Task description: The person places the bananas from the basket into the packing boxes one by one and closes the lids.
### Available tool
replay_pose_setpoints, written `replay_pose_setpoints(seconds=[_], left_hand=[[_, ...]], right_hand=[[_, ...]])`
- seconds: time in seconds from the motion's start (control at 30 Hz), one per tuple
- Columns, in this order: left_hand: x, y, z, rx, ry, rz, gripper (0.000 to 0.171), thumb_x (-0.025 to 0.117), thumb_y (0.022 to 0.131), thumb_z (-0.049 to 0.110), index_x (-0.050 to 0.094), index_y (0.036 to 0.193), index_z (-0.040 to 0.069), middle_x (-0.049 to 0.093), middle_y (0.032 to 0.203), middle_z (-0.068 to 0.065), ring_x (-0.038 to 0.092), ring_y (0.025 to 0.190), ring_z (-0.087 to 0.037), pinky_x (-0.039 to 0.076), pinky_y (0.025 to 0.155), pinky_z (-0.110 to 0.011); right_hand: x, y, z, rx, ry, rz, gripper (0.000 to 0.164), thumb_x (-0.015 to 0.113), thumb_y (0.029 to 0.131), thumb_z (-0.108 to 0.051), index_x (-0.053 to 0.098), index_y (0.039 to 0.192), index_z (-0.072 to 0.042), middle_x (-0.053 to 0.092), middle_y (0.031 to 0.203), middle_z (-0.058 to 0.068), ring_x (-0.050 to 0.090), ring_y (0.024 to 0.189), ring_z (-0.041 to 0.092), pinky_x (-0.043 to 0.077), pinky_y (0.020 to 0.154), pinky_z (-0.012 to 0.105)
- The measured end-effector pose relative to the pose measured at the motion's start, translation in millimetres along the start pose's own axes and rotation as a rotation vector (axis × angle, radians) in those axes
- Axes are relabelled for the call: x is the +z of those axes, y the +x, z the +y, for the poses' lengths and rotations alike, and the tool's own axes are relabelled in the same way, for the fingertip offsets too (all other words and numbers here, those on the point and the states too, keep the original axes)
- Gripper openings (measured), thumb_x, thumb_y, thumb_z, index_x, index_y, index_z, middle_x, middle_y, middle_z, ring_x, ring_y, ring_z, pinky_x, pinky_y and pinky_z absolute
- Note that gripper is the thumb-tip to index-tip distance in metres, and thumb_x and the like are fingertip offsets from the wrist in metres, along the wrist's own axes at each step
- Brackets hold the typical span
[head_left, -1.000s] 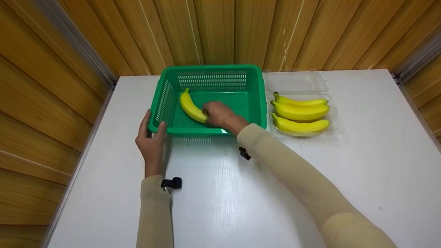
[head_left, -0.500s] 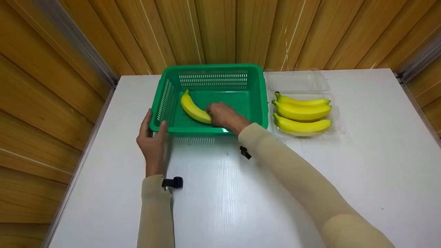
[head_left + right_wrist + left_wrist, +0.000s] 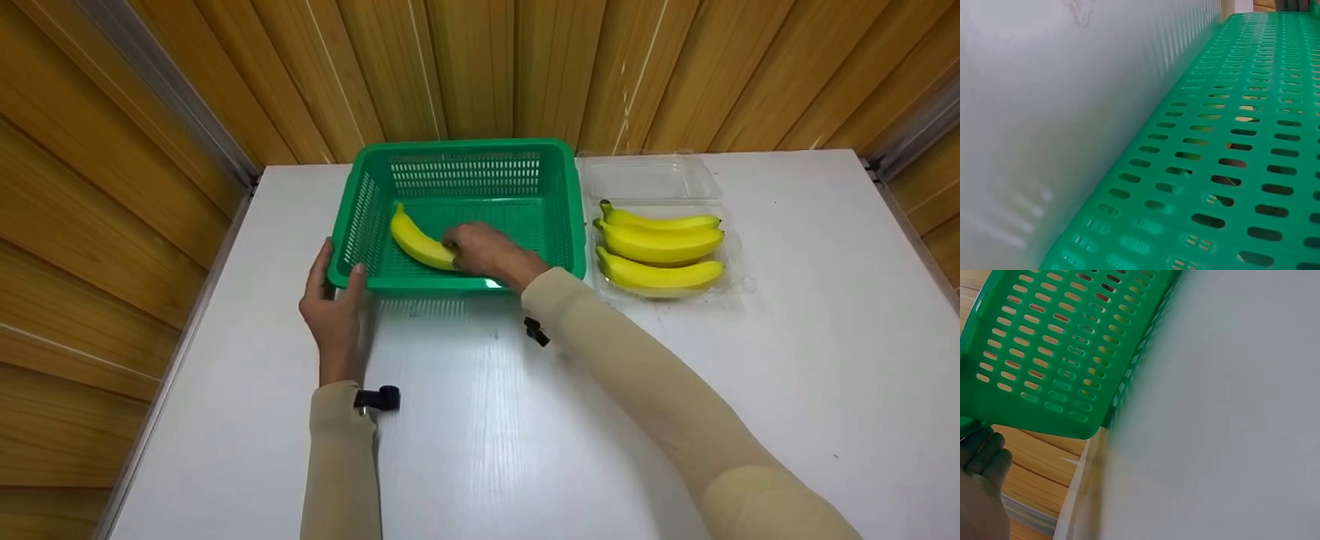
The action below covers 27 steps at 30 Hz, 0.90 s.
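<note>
The stem end of the banana [image 3: 415, 241] had swung slightly toward the bench's [image 3: 450, 450] left and near edges since the frame half a second earlier; the green basket [image 3: 461, 144] around it had stayed put along the far edge, nearer the far left corner than the far right. The banana lay inside, toward the near left part of the basket, its other end gripped by the curled right hand [image 3: 484, 249]. The left hand [image 3: 331, 313] held the basket's near left corner between thumb and fingers.

The main risk seemed to be the grip at one end: the free stem end could have pivoted into the basket's side and scuffed, or twisted the fruit loose. Had the left hand slackened, a knock might have shifted the basket toward the three other bananas [image 3: 660, 244] in the clear container [image 3: 651, 181] to its right.

The banana looked bright yellow, smooth and gently curved, with a narrow stem; its gripped tip was hidden.
</note>
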State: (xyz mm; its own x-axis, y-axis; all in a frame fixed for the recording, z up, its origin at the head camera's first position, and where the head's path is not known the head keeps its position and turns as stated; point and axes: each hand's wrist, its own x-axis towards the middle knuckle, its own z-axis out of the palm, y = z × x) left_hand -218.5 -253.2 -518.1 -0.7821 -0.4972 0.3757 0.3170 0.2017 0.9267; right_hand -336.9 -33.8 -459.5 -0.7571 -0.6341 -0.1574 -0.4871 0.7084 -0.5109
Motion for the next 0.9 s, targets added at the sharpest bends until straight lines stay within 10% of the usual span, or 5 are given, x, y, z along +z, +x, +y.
replay_pose_setpoints(seconds=[0.27,0.63,0.9], left_hand=[[-1.5,3.8,-15.0,-0.005,0.015,0.002,0.058,0.073,0.102,0.010,0.053,0.156,0.006,0.054,0.158,-0.006,0.053,0.141,-0.022,0.046,0.116,-0.036],[1.3,-4.7,15.7,-0.027,0.022,-0.010,0.059,0.072,0.102,0.011,0.051,0.156,0.001,0.053,0.158,-0.012,0.051,0.144,-0.025,0.045,0.116,-0.038],[-0.3,3.1,-13.2,-0.020,0.008,0.001,0.058,0.072,0.102,0.009,0.052,0.156,0.004,0.052,0.159,-0.009,0.051,0.144,-0.023,0.044,0.117,-0.039]], right_hand=[[1,-1,-1,0.090,-0.097,0.032,0.030,0.067,0.098,0.000,0.068,0.128,-0.001,0.067,0.115,0.013,0.056,0.096,0.025,0.055,0.087,0.041],[2,3,1,-0.009,-0.093,-0.017,0.036,0.066,0.102,0.001,0.067,0.138,0.001,0.070,0.124,0.015,0.057,0.105,0.026,0.051,0.098,0.040],[-1,-1,1,-0.051,-0.121,-0.008,0.034,0.059,0.105,0.003,0.066,0.139,0.002,0.067,0.130,0.016,0.058,0.111,0.028,0.050,0.102,0.041]])
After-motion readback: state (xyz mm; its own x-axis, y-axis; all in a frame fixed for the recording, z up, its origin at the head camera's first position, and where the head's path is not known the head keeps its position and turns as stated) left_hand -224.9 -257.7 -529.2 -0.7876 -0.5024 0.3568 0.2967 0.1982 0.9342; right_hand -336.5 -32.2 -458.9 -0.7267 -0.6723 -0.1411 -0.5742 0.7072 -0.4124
